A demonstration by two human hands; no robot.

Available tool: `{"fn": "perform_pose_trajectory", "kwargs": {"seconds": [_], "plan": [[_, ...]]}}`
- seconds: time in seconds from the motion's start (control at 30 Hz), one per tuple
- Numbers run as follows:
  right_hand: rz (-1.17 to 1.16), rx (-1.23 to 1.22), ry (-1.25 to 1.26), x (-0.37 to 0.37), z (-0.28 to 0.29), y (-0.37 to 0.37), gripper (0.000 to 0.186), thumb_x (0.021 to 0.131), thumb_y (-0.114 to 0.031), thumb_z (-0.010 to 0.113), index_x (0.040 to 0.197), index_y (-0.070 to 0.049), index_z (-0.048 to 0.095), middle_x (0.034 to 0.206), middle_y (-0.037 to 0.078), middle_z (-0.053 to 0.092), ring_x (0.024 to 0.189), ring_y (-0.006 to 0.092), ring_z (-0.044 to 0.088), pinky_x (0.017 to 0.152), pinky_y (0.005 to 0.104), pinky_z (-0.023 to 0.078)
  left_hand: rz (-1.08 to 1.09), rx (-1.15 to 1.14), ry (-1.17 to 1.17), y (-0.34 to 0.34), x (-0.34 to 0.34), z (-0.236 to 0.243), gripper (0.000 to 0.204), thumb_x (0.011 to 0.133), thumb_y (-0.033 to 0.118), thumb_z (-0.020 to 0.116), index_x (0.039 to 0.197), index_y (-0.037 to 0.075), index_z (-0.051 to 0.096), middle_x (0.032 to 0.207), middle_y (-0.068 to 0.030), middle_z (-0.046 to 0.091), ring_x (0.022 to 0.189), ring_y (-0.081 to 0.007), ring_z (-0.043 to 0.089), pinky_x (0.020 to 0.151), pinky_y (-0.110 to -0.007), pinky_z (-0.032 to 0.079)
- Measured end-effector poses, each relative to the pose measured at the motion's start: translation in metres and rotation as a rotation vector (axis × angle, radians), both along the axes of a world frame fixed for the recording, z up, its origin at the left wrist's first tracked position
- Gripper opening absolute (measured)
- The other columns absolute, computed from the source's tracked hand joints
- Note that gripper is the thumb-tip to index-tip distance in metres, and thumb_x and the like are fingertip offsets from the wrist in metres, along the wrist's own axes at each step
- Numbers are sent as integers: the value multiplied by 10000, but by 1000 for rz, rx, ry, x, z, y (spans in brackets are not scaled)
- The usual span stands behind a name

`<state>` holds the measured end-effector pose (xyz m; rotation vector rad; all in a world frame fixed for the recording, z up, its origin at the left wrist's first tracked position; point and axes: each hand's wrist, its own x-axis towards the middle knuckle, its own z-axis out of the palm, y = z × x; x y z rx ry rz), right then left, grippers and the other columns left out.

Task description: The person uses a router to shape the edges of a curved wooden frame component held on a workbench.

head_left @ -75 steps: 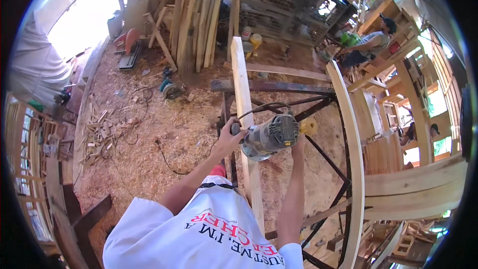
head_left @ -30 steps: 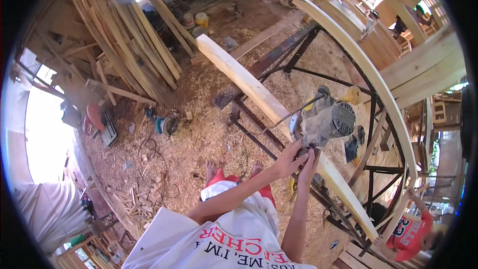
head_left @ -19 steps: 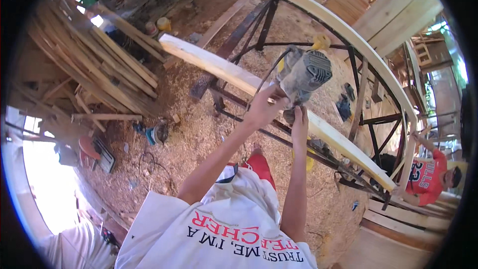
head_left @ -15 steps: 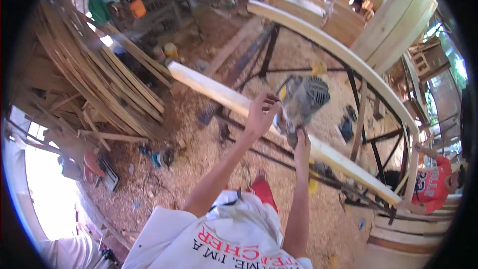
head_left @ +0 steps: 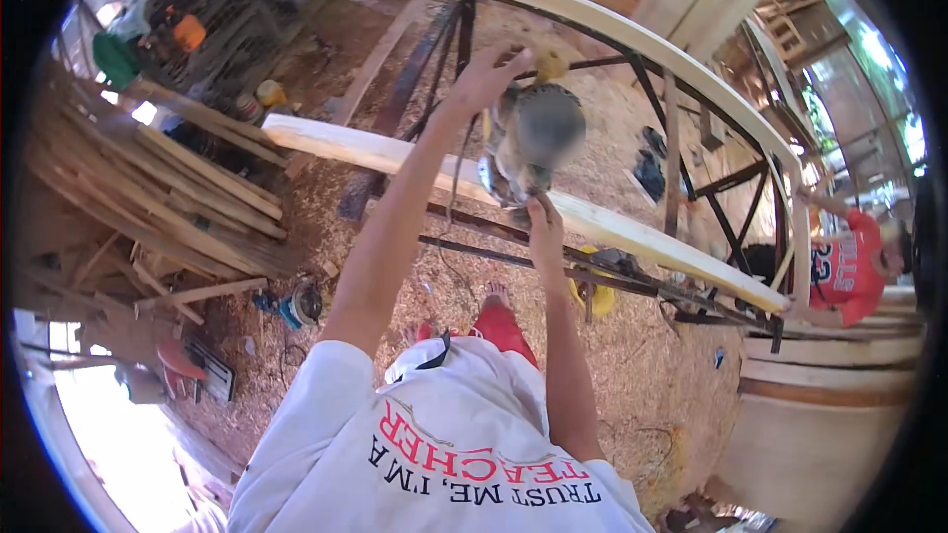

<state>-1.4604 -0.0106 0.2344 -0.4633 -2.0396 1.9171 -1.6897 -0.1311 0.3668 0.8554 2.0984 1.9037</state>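
Pale bare-wood plank [head_left: 632, 232], black metal frame [head_left: 691, 188]

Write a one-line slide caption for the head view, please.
Both hands, left and right, grip a power tool above a long pale plank.

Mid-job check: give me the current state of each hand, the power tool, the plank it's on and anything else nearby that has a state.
left hand: raised, on top of the power tool.
right hand: gripping the tool's lower end.
power tool: held in both hands, over the plank; running or not, cannot tell.
long plank: lying across the black metal frame.
curved plank: resting on the frame's far side.
blue tool: lying on the sawdust floor, unattended.
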Motion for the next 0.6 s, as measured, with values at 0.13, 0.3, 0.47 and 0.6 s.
{"fn": "perform_pose_trajectory", "kwargs": {"seconds": [0.13, 0.3, 0.47, 0.6], "plan": [[-82, 3, -29, -6, 0, 8, 328, 991, -245, 564, 1104, 49, 656, 949, 70, 686, 879, 138, 579, 812, 293, 466, -64, -203, 158, 28, -2, -3, 619, 1018, 483, 545, 1369, -26, 559, 1252, -151, 676, 1155, -252, 623, 1011, -359, 447], [-95, -45, 5, 1, 2, 2, 363, 978, -266, 572, 1116, 58, 663, 932, 75, 685, 855, 137, 589, 780, 299, 485, 28, -311, 160, 27, 15, -2, 600, 995, 513, 524, 1278, -4, 636, 1155, -245, 699, 1118, -378, 659, 978, -418, 477], [-90, -43, 75, -1, -6, 3, 359, 950, -207, 609, 1186, 58, 666, 998, 95, 692, 892, 148, 634, 769, 310, 529, -91, -780, 376, 24, 20, 8, 644, 988, 481, 547, 1451, 45, 449, 1091, -270, 689, 1096, -394, 663, 941, -468, 510], [-57, -228, 137, -11, -17, -9, 407, 947, -206, 600, 1197, 110, 655, 1113, 136, 703, 1044, 176, 610, 954, 313, 464, -1, -811, 481, 12, -4, -30, 740, 980, 363, 592, 1593, 154, 233, 838, -279, 668, 930, -461, 686, 826, -565, 539]]}}
